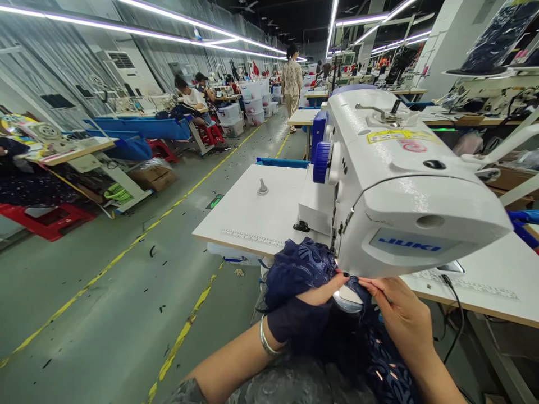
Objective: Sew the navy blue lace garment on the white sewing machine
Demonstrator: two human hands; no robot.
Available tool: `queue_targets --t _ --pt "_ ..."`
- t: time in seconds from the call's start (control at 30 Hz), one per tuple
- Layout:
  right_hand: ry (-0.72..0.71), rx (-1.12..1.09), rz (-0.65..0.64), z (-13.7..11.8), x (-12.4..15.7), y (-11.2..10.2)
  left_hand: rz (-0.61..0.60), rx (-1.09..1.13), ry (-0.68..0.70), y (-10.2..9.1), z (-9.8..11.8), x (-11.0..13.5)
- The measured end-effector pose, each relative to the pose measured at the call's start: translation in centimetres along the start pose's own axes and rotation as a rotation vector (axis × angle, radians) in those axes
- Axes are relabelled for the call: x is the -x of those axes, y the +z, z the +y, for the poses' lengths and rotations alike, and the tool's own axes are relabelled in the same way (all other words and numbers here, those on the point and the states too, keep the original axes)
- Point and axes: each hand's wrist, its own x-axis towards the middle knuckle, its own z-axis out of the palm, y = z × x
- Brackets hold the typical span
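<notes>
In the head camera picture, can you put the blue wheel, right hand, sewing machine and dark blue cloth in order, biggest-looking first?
1. Sewing machine
2. Dark blue cloth
3. Right hand
4. Blue wheel

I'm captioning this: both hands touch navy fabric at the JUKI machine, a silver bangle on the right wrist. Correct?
No: the head view shows the bangle on the left wrist. Both left hand and right hand touch navy fabric at the JUKI machine.

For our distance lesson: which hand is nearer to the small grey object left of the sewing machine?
Left. The small grey object lies ahead and left of the left hand, which touches the navy fabric; the right hand is farther right.
</notes>
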Motion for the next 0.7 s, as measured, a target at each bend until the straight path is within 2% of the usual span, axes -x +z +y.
queue_targets --t 0.07,0.2,0.4,0.5,0.57,0.63,0.7 --pt "-0.035 0.005 0.024 -0.1 -0.2 0.3 -0.032 0.026 0.009 0.0 0.1 -0.2" --pt "0.016 0.021 0.086 0.0 -0.3 0.9 -0.05 0.05 -0.028 0.1 0.5 -0.7" --pt "0.095 0.023 0.046 0.9 0.1 1.2 -0.064 0.038 0.045 0.0 -0.7 -0.9" --pt "0.21 0.009 -0.026 1.3 -0.3 1.1 -0.078 -0.025 0.045 -0.2 -1.4 -0.8" --pt "0.343 -0.045 -0.113 1.5 -1.0 0.9 -0.084 -0.049 0.006 -0.3 -1.3 -0.8" --pt "0.474 -0.18 -0.243 1.4 -1.9 0.6 -0.079 -0.039 -0.027 -0.3 -0.7 -0.9" --pt "0.539 -0.317 -0.341 1.3 -3.0 0.3 -0.053 0.001 -0.039 -0.1 0.3 -0.9"
